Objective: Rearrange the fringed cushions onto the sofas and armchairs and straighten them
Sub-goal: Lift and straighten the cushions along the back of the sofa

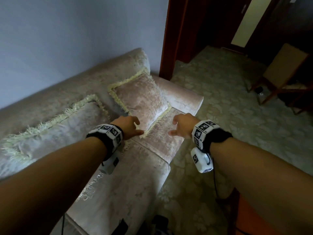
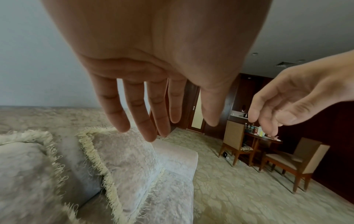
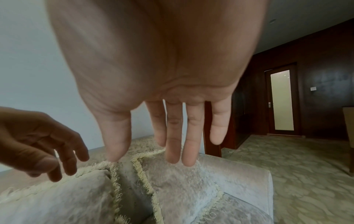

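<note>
- Head view: pale velvet sofa [image 1: 128, 175] against grey wall; patterned carpet [image 1: 228, 116] right, wooden chair [image 1: 284, 72] far right.
- Two fringed cushions lean on sofa back: right cushion [image 1: 142, 97] by armrest, left cushion [image 1: 55, 126] beside it.
- left hand [image 1: 129, 126] and right hand [image 1: 183, 125] hover just near the right cushion, fingers loose, spread, holding nothing.

Both forearms are bare, with no sleeves in view. Each wrist carries a black fabric band [image 1: 218, 136] topped by a white angular block [image 1: 108, 131] printed with square black-and-white coded markers. Under each wrist hangs a white camera housing [image 1: 202, 160], the right one also bearing such markers, and a thin black cable [image 1: 214, 180] trails down from it. The left hand [image 1: 130, 126] and right hand [image 1: 182, 124] wear no gloves or rings.
</note>
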